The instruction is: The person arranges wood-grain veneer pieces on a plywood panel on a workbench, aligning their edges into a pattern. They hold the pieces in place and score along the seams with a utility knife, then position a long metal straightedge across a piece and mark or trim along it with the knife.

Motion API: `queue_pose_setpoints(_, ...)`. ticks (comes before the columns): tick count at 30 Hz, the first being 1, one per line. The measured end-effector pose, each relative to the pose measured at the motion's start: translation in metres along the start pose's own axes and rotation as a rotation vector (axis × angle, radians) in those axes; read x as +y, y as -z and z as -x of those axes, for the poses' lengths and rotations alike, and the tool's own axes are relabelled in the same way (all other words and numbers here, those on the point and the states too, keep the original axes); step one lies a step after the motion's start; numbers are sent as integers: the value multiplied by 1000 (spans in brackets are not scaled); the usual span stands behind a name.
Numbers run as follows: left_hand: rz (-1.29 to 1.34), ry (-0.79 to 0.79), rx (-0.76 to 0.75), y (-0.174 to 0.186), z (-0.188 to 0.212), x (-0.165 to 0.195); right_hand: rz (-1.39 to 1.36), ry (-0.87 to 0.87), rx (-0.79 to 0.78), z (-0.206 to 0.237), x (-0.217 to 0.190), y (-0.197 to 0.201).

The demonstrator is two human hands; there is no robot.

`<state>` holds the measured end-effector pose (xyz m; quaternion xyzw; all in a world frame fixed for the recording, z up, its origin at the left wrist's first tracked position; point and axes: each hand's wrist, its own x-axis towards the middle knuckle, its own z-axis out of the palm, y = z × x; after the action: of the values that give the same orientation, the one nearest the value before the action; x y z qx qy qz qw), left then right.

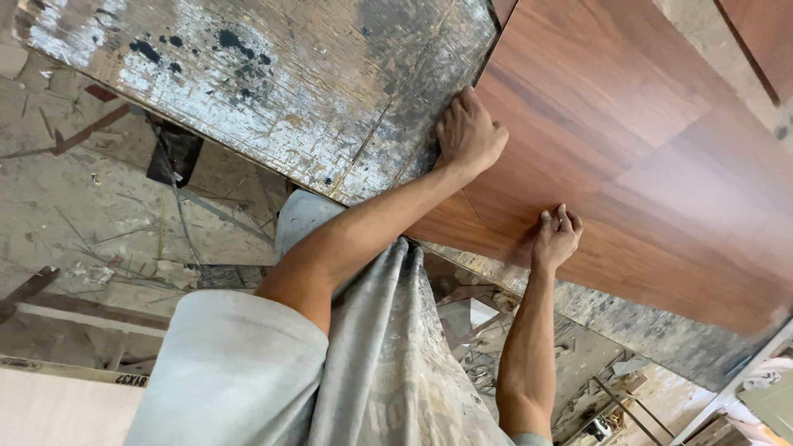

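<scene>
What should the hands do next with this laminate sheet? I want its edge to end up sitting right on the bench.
Probably slide the reddish-brown laminate sheet a touch to square it. The left hand presses flat at the sheet's edge where it meets the worn, paint-stained worktop, and the right hand presses near the sheet's near edge, so both palms are placed to nudge it.

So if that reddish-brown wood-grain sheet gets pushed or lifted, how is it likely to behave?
The wood-grain sheet looks thin and broad, so it would probably flex if lifted by one edge. Its smooth face may let it slide over the worn board beneath. Both the left hand and right hand press it flat.
</scene>
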<state>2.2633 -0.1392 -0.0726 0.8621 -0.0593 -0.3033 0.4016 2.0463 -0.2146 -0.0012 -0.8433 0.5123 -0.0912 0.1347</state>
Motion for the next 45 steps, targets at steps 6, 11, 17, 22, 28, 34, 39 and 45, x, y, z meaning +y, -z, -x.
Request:
queue_pose_setpoints(6,48,-163,68,-14,8,-14,-22,-31,1,1,0,1)
queue_pose_setpoints(11,10,-109,76,-16,15,-7,-20,17,11,2,1,2)
queue_pose_setpoints(17,-19,-101,81,-18,12,-5,-43,9,14,2,3,3)
queue_pose_setpoints(22,7,-94,-7,-17,11,-7,-102,3,21,5,3,2)
queue_pose_setpoints(28,-27,-161,114,-15,19,-7,-83,82,80,11,1,-2)
queue_pose_setpoints(34,6,-251,148,-10,16,-13,-105,67,65,11,8,1)
queue_pose_setpoints(39,-10,-270,189,-1,14,-8,-209,13,7,11,21,10)
queue_pose_setpoints(45,-76,-238,265,11,16,6,-307,-104,-67,7,37,15)
